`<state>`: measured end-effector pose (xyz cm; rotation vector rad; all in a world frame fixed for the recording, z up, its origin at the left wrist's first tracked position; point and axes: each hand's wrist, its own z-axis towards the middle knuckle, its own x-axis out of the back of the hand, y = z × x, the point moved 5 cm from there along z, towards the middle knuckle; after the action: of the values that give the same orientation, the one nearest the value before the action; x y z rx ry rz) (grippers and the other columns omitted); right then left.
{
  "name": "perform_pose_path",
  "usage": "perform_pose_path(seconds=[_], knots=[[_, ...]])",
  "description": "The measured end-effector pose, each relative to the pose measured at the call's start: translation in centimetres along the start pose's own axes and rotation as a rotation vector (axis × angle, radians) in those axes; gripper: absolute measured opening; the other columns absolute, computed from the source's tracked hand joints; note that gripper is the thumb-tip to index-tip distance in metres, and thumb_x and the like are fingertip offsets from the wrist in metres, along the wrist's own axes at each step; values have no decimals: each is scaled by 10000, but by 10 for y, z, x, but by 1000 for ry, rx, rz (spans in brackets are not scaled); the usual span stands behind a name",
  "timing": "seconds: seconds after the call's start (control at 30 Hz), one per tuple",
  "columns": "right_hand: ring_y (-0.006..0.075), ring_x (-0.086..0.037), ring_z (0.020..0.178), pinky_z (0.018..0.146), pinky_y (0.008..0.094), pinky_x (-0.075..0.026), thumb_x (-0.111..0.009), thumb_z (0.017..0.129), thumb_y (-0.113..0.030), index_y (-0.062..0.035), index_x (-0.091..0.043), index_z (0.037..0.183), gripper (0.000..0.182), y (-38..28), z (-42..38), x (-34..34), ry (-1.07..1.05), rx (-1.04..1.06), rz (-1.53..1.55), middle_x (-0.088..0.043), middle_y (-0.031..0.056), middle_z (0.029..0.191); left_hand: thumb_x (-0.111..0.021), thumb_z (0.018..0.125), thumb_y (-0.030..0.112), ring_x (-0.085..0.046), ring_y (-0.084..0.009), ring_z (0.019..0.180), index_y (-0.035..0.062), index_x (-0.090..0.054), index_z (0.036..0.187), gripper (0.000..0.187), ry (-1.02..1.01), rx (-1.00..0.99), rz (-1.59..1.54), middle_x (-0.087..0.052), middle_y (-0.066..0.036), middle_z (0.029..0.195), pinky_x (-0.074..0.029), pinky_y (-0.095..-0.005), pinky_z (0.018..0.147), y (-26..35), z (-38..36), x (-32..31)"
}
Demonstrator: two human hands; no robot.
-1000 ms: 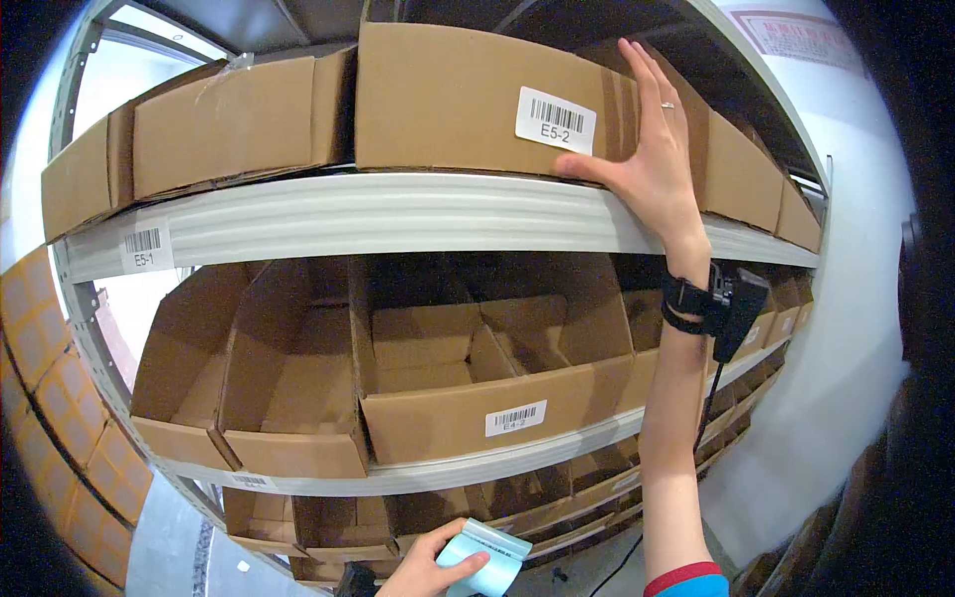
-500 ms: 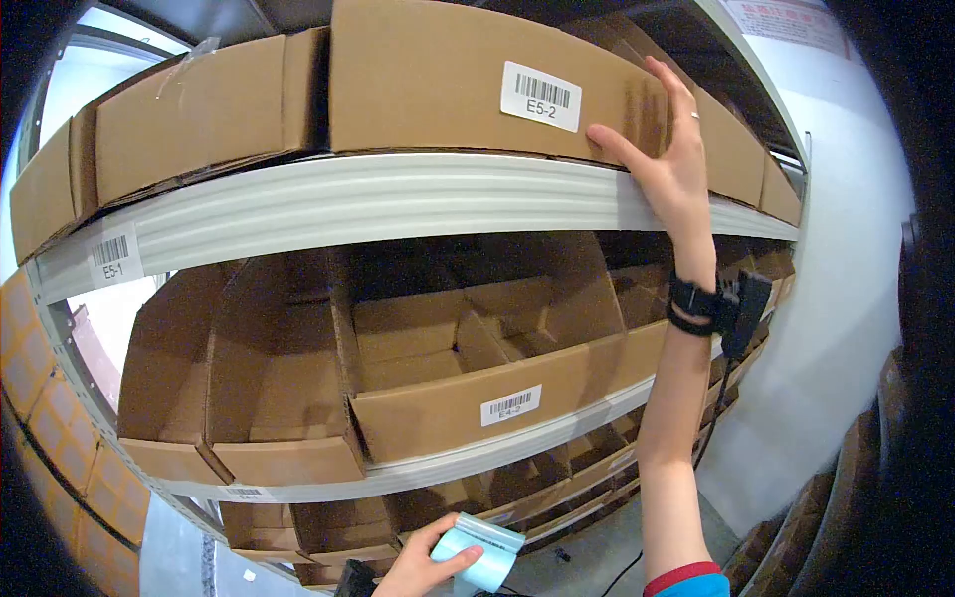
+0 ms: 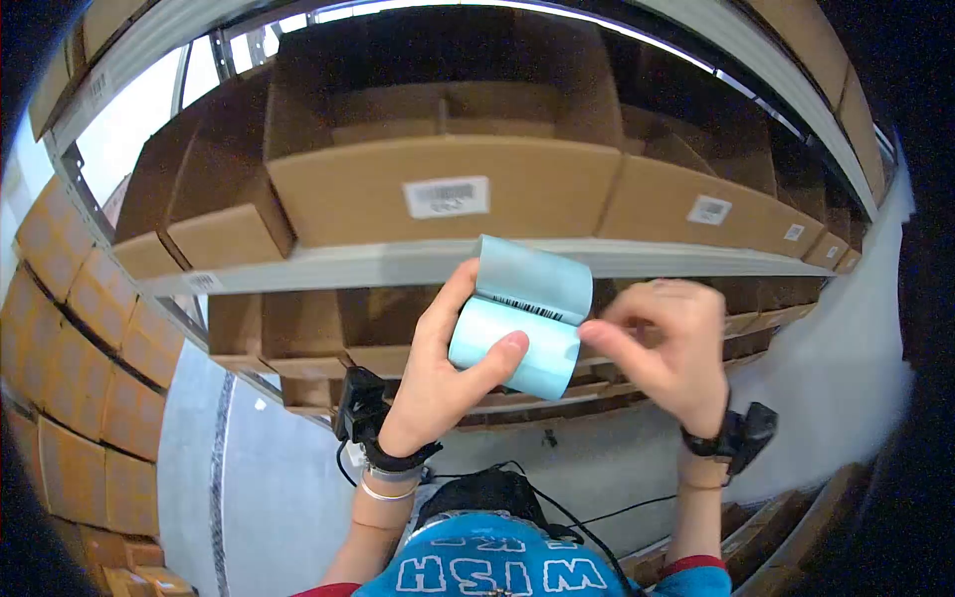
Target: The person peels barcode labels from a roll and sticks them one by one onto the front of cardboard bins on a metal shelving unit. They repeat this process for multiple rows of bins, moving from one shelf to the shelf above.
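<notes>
A light blue roll of barcode labels is held in front of the shelf, its loose end curling up above a printed barcode. My left hand grips it, thumb pressed across the front and fingers hidden behind. At the roll's right edge is my right hand, slightly blurred, with thumb and curled forefinger pinched together at the label edge. Both wrists wear black strapped devices, the left device and the right device.
Open cardboard bins with white barcode labels line the metal shelf ahead, with more bins on the level below. Stacked taped cartons stand at the left. A black cable runs near my body, and further boxes sit at lower right.
My right hand has come down from the upper box labelled E5-2 to the label roll. My left hand has raised the roll, and the view has tilted downward.
</notes>
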<state>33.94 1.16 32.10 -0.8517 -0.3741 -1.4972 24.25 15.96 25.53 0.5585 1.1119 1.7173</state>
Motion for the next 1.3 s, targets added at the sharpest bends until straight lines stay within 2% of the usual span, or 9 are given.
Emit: perform_pose_path(seconds=[0.17, 0.33, 0.47, 0.8, 0.83, 0.93, 1.0, 1.13, 1.3], knots=[[10, -437, 516, 472, 201, -301, -725, 801, -167, -6, -677, 741, 179, 66, -62, 2, 27, -393, 665, -538, -28, 537, -653, 780, 150, -535, -131, 923, 4, -487, 1181, 458, -46, 36, 30, -572, -75, 1009, -456, -279, 809, -19, -22, -86], [5, -424, 526, 474, 191, -289, -708, 814, -128, -1, -687, 771, 135, 95, -93, 33, 151, -360, 742, -552, -36, 574, -662, 806, 199, -540, -126, 928, -9, -484, 1230, 504, 17, 148, -164, -580, -82, 1060, -459, -279, 805, -52, -40, -144], [5, -417, 526, 475, 184, -280, -705, 816, -121, -1, -689, 785, 126, 105, -100, 57, 172, -266, 692, -554, -31, 593, -620, 863, 198, -548, -96, 935, -8, -562, 1166, 371, -11, 359, -380, -615, -56, 1039, -455, -262, 808, -78, -49, -175], [18, -422, 484, 449, 199, -285, -734, 792, -150, -8, -678, 739, 162, 144, -100, 68, 206, -393, 731, -542, -23, 534, -603, 879, 203, -570, -96, 876, 5, -607, 1106, 301, -13, 325, -275, -647, -44, 984, -456, -258, 786, -83, -37, -198], [34, -428, 471, 444, 205, -292, -738, 784, -151, -11, -665, 719, 172, 146, -101, 71, 166, -389, 533, -541, -11, 528, -605, 878, 198, -573, -98, 861, 2, -612, 1095, 292, -15, 319, -259, -651, -45, 971, -460, -259, 774, -83, -35, -197], [120, -470, 441, 427, 240, -333, -768, 731, -130, -33, -605, 650, 207, 149, -102, 94, 154, -301, -74, -547, 41, 544, -613, 869, 181, -574, -101, 832, -12, -631, 1036, 255, -10, 176, 51, -659, -54, 928, -463, -253, 741, -73, -24, -190], [131, -496, 467, 433, 262, -362, -793, 695, -121, -51, -607, 668, 200, 138, -101, 108, 296, -126, -162, -568, 38, 596, -632, 840, 166, -568, -94, 752, -26, -633, 949, 221, 41, 130, 143, -655, -78, 827, -463, -252, 668, -69, -18, -188], [205, -586, 720, 597, 317, -455, -790, 647, -123, -73, -679, 794, 190, 107, -84, 98, 66, 250, 121, -627, 34, 760, -649, 810, 156, -561, -117, 621, -28, -619, 894, 205, 68, 30, 249, -627, -122, 700, -458, -286, 577, -63, -6, -184], [215, -584, 786, 669, 317, -443, -772, 669, -166, -87, -698, 804, 173, 119, -67, 81, -48, 258, 83, -643, 24, 802, -662, 786, 170, -564, -244, 554, -11, -619, 857, 199, 60, -22, 375, -603, -162, 674, -455, -308, 550, -53, 10, -175]])
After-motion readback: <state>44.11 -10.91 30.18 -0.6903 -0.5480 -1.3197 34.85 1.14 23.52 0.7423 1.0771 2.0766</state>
